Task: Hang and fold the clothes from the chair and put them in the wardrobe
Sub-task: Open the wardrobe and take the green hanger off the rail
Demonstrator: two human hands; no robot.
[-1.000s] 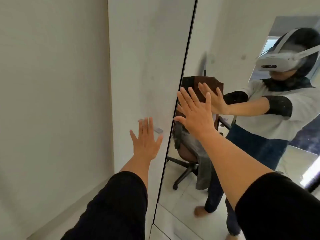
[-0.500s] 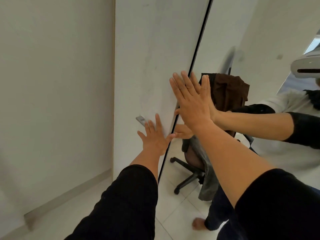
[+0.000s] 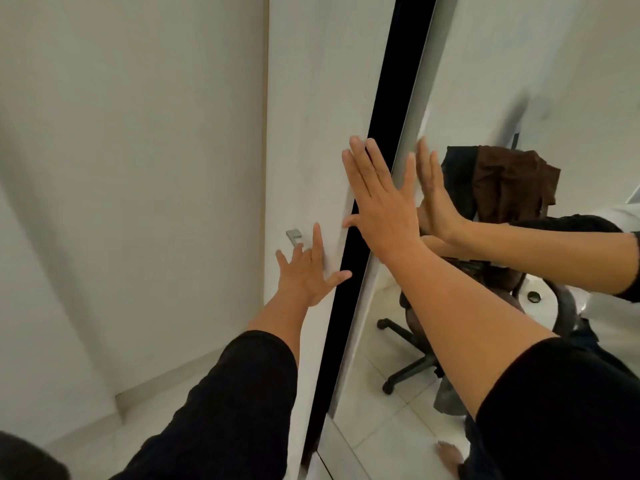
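Hands lie flat against the wardrobe front in the head view: the left hand point(image 3: 309, 270), fingers spread and straight, presses on the plain white wardrobe door point(image 3: 318, 133) just beside a small grey metal handle point(image 3: 294, 236); the right hand point(image 3: 379, 199), fingers straight and close together, presses at the edge of the mirrored sliding door point(image 3: 485, 81), holding nothing. A narrow black gap point(image 3: 360, 237) shows between the two doors. Reflected in the mirror, a black swivel office chair point(image 3: 412, 362) stands on pale floor tiles point(image 3: 377, 420), with brown and dark clothes point(image 3: 502, 185) draped over its back. White walls surround. No readable writing shows.
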